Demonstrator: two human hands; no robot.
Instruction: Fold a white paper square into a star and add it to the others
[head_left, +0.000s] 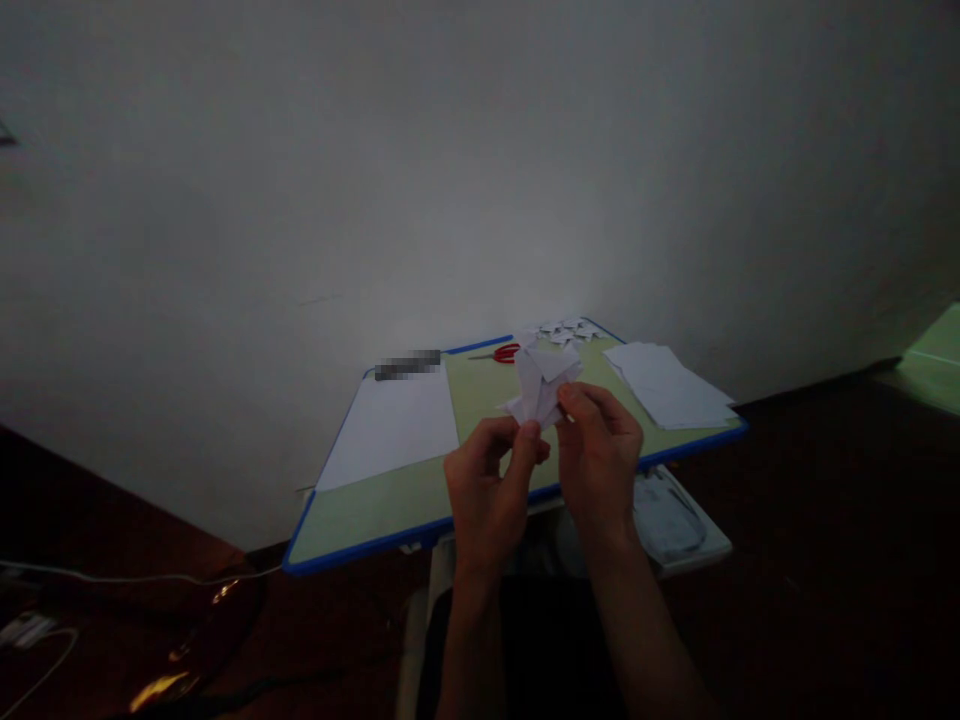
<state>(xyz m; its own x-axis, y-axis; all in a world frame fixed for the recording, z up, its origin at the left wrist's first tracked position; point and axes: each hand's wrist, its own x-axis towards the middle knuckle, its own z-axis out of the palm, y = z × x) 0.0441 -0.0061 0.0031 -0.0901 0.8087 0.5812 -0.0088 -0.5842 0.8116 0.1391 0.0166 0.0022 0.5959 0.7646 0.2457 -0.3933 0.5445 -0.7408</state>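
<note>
Both hands pinch a piece of folded white paper [541, 375] held up above the near edge of the table. My left hand [491, 490] grips its lower left part between thumb and fingers. On the right side, my right hand [600, 450] has its thumb and fingertips closed on the paper. The paper has several angled flaps and points; its lower end is partly hidden by my fingers. Behind it lie red-handled scissors [506, 353], their blades pointing left. Several small folded white paper pieces [566, 328] lie at the table's far right corner.
The pale green table [375, 515] has a blue rim and stands near a grey wall. A white sheet [397, 425] lies on its left, with a blurred-out dark strip at the top. Stacked white paper [670, 385] lies on the right. A white drawer [679, 520] juts out below. A cable [150, 577] runs at left.
</note>
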